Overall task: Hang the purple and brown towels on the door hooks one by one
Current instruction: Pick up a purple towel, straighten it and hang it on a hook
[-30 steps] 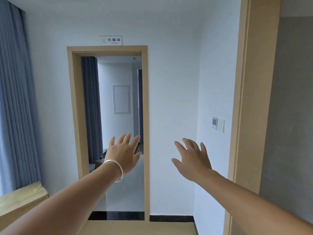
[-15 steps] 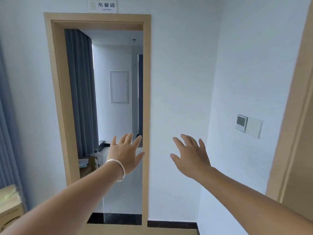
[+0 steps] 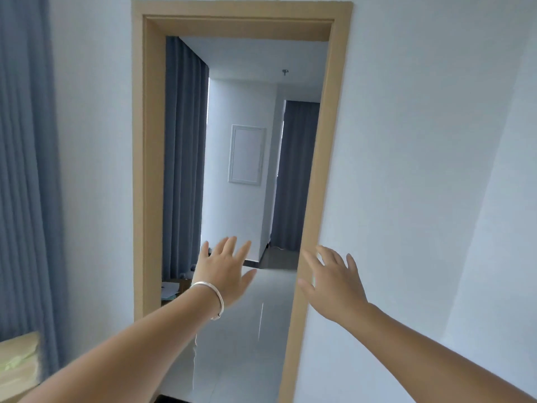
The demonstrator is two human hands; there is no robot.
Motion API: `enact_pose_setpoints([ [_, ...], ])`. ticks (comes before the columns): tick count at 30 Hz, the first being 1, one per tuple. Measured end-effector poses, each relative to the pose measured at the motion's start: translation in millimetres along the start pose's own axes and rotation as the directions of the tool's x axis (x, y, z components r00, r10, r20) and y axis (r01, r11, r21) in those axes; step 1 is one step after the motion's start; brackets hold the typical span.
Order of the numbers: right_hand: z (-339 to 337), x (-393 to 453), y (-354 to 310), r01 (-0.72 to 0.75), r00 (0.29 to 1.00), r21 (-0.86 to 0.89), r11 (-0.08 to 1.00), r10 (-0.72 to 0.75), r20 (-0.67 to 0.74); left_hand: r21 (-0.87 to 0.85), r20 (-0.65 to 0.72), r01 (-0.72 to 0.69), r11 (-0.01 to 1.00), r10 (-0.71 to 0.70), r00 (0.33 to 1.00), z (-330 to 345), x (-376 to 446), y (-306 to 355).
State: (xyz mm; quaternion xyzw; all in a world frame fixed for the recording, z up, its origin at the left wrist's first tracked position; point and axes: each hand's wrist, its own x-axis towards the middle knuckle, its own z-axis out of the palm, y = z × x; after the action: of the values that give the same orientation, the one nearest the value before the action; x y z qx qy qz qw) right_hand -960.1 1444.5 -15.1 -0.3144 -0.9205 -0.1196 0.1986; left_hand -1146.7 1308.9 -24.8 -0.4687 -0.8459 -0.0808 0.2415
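No towel, door leaf or hook is in view. My left hand (image 3: 225, 273), with a silver bracelet on the wrist, is stretched forward inside the open doorway, fingers spread and holding nothing. My right hand (image 3: 334, 282) reaches forward at the same height, fingers apart and empty, in front of the right jamb of the tan wooden door frame (image 3: 322, 158).
Through the doorway lies a grey tiled floor (image 3: 241, 330), a white wall panel (image 3: 247, 154) and blue-grey curtains (image 3: 184, 158). Another curtain (image 3: 26, 184) hangs at my left above a wooden ledge (image 3: 17, 365). White wall (image 3: 421, 170) fills the right.
The doorway has grown much larger and shifted right in view as I moved closer. The sign above it and the wall switch have left the frame. Both hands stay outstretched and empty.
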Motion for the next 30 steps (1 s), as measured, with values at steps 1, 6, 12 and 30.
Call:
enact_pose_setpoints([
  [1, 10.4, 15.0, -13.6, 0.025, 1.000, 0.022, 0.999, -0.025, 0.007, 0.009, 0.008, 0.025, 1.000, -0.025, 1.000, 7.8, 3.3, -16.9],
  [6, 58.6, 85.4, -92.1, 0.183, 0.982, 0.105, 0.977, -0.186, 0.015, 0.072, 0.059, 0.202, 0.977, -0.206, 0.977, 42.5, 0.3, -108.7],
  [12, 118.8, 166.1, -219.5, 0.423, 0.900, 0.233, 0.876, -0.436, 0.005, 0.242, 0.114, 0.447, 0.861, -0.483, 0.868, 67.5, -37.7, -226.8],
  [30, 196.3, 196.8, -563.8, 0.839, 0.276, 0.524, 0.148, -0.945, -0.175, 0.571, 0.015, 0.803, 0.171, -0.980, 0.198, 62.4, -218.8, -377.9],
])
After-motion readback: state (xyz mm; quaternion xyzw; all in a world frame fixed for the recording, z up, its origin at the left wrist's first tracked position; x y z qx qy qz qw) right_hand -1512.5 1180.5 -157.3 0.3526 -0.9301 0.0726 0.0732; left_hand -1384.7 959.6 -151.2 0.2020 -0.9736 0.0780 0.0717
